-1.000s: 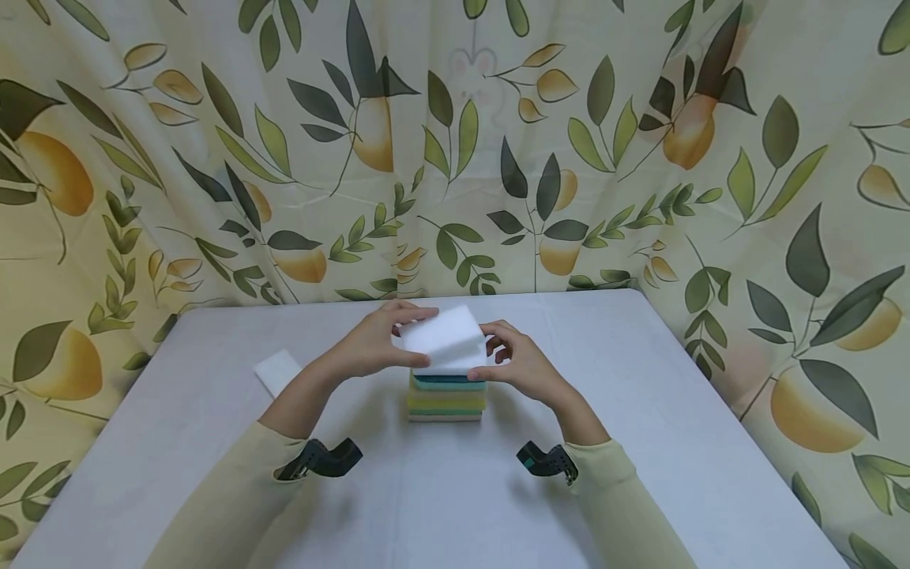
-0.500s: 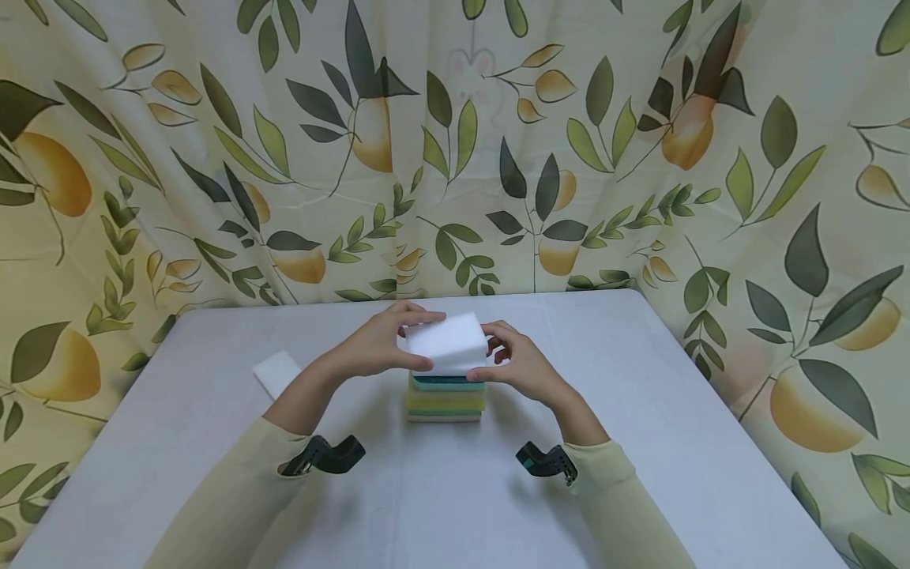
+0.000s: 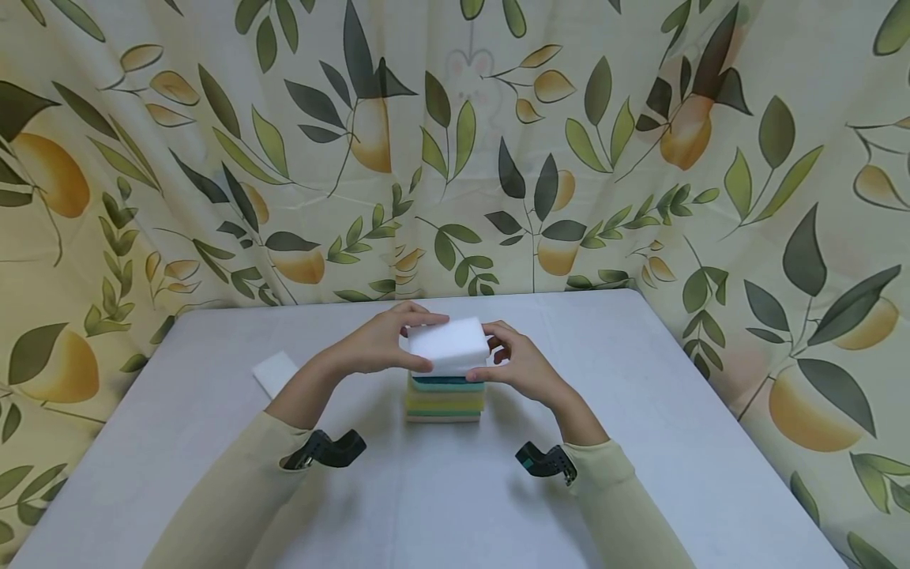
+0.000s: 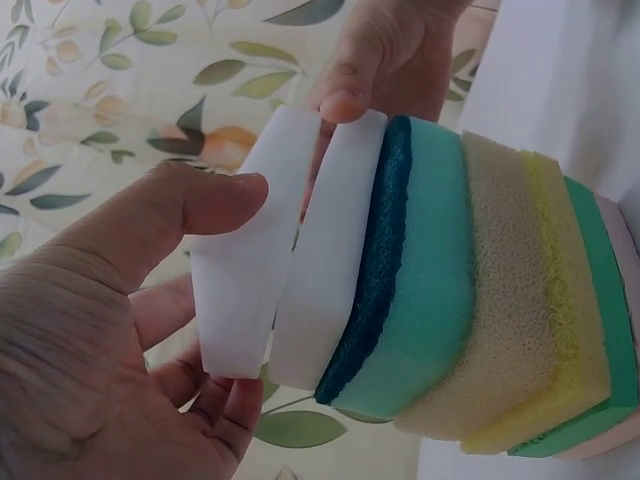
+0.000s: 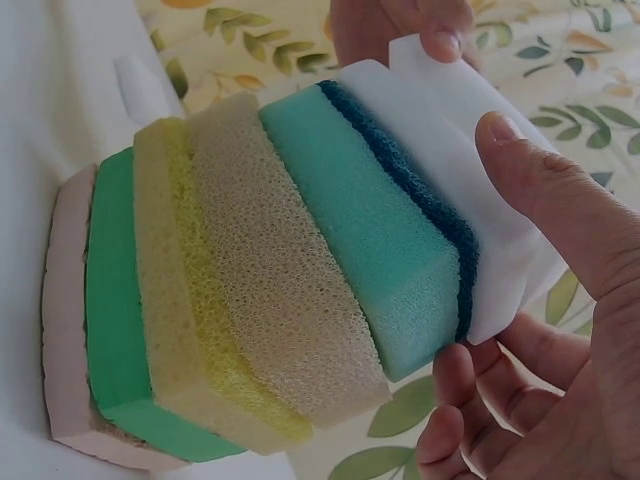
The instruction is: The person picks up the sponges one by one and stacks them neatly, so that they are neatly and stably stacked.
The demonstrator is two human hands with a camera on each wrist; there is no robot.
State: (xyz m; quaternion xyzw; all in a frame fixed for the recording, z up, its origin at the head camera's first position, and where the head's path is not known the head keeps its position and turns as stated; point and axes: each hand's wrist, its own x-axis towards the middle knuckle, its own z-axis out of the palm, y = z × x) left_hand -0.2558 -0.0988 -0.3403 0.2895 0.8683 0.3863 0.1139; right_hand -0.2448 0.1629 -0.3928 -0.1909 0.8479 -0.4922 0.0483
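Note:
A stack of sponges stands on the table, seen side-on in both wrist views. From the bottom come a pale pink one [image 5: 70,310], a green one [image 5: 115,290], a cream-and-yellow one [image 5: 165,270], a beige porous one [image 5: 275,260], and a teal sponge [image 5: 370,220] with a dark blue scouring layer. Above these lies a lower white sponge [image 4: 330,250]. My left hand [image 3: 377,340] grips the upper white sponge [image 4: 255,240] between thumb and fingers, a narrow wedge-shaped gap showing beneath it. My right hand [image 3: 522,367] holds the lower white sponge by its right side.
A separate flat white piece [image 3: 275,373] lies on the table left of the stack, partly behind the left forearm. The white-covered table [image 3: 441,506] ends at a leaf-and-fruit patterned curtain [image 3: 455,158] behind the stack.
The upper white sponge has tipped down from a raised tilt to lie flatter over the stack, my left hand shifting slightly right with it. My right hand has stayed nearly still.

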